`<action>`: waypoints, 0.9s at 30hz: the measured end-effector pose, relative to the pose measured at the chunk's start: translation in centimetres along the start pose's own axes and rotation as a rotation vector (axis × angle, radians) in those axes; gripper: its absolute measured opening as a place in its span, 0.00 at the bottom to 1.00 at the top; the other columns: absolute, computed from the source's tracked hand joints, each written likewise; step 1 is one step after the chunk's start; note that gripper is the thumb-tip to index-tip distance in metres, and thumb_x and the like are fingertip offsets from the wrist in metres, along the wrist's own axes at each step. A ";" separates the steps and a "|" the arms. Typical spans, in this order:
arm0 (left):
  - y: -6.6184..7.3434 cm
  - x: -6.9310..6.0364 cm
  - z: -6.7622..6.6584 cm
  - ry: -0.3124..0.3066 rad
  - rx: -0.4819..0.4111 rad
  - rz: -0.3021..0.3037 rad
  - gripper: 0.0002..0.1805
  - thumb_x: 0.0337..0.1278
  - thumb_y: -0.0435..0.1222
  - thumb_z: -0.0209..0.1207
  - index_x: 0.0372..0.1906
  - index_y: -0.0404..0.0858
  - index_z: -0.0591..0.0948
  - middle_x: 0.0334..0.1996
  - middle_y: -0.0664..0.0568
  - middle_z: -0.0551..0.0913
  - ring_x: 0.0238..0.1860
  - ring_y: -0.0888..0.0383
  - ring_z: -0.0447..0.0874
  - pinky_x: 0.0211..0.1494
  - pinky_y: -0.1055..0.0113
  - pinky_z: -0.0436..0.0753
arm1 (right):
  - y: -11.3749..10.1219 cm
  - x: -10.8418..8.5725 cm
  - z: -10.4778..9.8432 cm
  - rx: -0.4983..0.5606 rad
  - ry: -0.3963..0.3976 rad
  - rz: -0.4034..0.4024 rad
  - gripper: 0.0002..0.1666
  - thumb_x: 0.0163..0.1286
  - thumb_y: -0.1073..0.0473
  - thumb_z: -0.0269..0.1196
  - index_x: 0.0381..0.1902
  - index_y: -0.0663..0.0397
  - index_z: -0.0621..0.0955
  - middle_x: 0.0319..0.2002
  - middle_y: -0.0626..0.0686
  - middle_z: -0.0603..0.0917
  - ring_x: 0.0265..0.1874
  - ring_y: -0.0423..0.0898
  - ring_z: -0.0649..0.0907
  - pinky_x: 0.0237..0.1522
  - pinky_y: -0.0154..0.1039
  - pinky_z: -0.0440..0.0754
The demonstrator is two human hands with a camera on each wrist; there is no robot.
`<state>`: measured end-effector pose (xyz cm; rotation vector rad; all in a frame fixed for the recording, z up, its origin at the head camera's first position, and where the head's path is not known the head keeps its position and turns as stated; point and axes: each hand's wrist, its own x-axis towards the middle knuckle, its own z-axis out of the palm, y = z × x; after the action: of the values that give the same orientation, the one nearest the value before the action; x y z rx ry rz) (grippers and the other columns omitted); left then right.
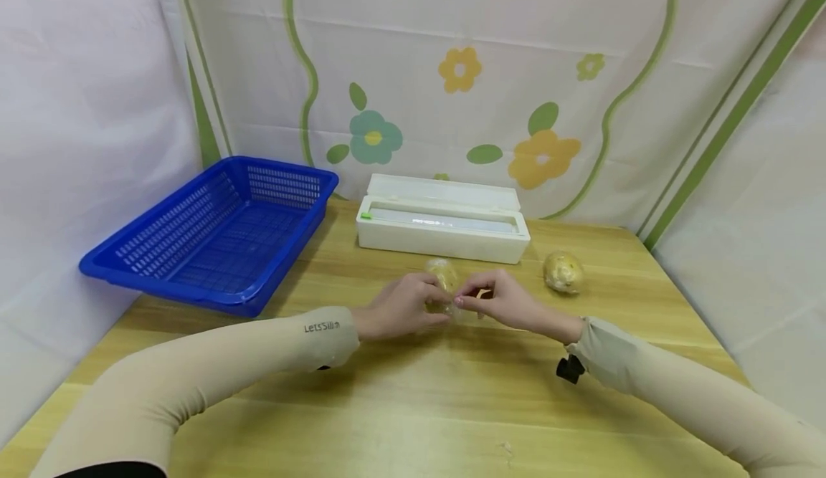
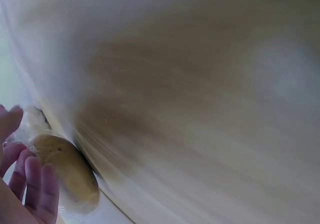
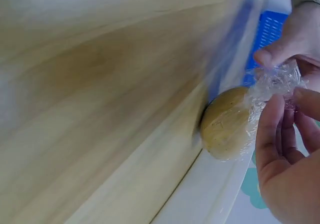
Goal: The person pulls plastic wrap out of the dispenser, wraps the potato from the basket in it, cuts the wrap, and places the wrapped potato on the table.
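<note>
A yellow-brown potato (image 1: 442,270) in clear plastic wrap rests on the table between my hands. Bunched wrap (image 3: 277,82) sticks out from one end of it, plainest in the right wrist view. My right hand (image 1: 506,302) pinches this bunched film between thumb and fingers. From the other side, my left hand (image 1: 403,304) holds the film close to the potato, its thumb against the gathered plastic. In the left wrist view the potato (image 2: 72,171) lies just beyond the left fingers, which partly cover the film.
A white plastic-wrap box (image 1: 445,246) with its lid raised and a green slider stands behind the hands. Another wrapped potato (image 1: 563,272) sits to the right. At the left is a blue slotted basket (image 1: 258,302). Patterned fabric (image 1: 413,55) hangs behind the wooden table (image 1: 413,421).
</note>
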<state>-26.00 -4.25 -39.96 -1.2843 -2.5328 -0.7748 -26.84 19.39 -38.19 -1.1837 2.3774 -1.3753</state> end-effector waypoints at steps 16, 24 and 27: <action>-1.3 0.8 -0.9 0.082 -0.167 -0.077 0.05 0.60 0.40 0.67 0.34 0.43 0.89 0.50 0.53 0.78 0.53 0.56 0.74 0.58 0.58 0.73 | 1.6 1.2 -0.4 -0.280 0.130 -0.023 0.26 0.49 0.48 0.80 0.45 0.47 0.84 0.47 0.45 0.79 0.46 0.45 0.78 0.43 0.45 0.81; -1.9 1.7 -1.2 0.104 -0.126 -0.085 0.04 0.62 0.37 0.66 0.32 0.43 0.87 0.39 0.58 0.85 0.44 0.62 0.81 0.52 0.64 0.77 | 1.5 2.5 0.2 -0.147 0.209 0.021 0.11 0.58 0.63 0.74 0.38 0.56 0.85 0.38 0.50 0.84 0.38 0.48 0.84 0.40 0.41 0.84; -2.2 1.9 -1.3 0.116 -0.114 -0.085 0.04 0.61 0.38 0.66 0.30 0.45 0.85 0.33 0.61 0.83 0.36 0.63 0.80 0.43 0.65 0.78 | 1.3 2.9 0.3 -0.099 0.251 0.099 0.12 0.57 0.64 0.74 0.39 0.62 0.85 0.37 0.55 0.86 0.37 0.52 0.85 0.41 0.40 0.84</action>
<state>-28.95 -4.63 -38.90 -1.1347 -2.4960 -0.9945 -29.36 17.50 -38.70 -0.9481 2.6627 -1.4664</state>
